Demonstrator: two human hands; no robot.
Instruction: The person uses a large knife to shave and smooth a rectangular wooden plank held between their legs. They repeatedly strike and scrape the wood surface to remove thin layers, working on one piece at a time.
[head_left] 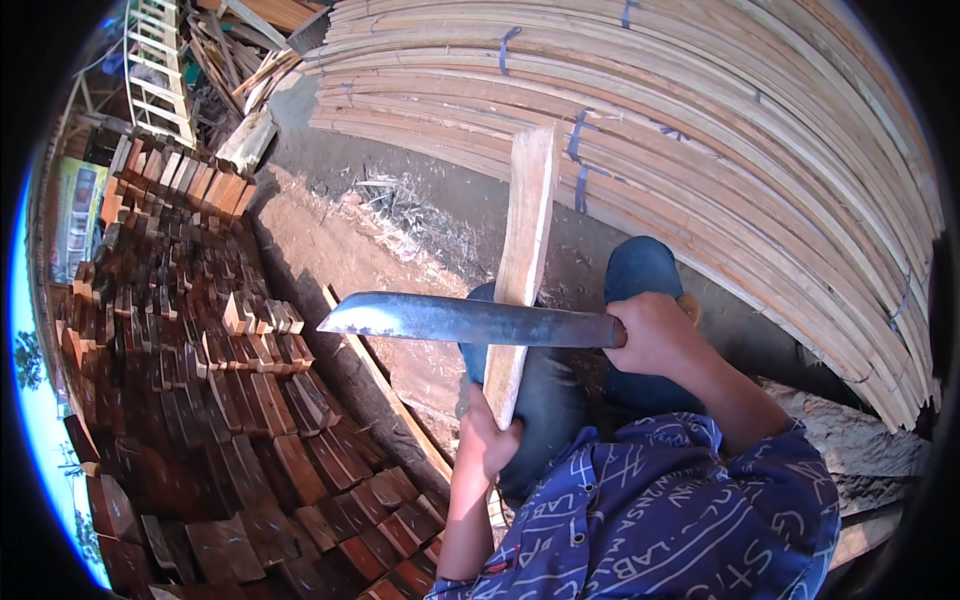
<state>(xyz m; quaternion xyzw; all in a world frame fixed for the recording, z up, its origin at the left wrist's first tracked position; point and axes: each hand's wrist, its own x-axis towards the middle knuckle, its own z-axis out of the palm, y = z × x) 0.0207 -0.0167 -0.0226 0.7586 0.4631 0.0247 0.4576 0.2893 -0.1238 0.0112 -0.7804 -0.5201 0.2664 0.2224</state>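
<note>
My left hand is closed around the near end of a pale wooden board, which points away from me at a slight tilt. In my right hand is the handle of a machete, fingers wrapped round it. The long, darkened steel blade lies across the board from right to left, its broad tip reaching out past the board on the left. It passes in front of the board's lower half; whether the edge touches the wood I cannot tell. My knees in blue trousers are behind the blade and board.
Stacked reddish-brown timber blocks fill the left side. Long pale wooden strips, bundled with blue ties, curve along the far and right side. Wood shavings lie on the bare ground ahead. A ladder stands at the far left.
</note>
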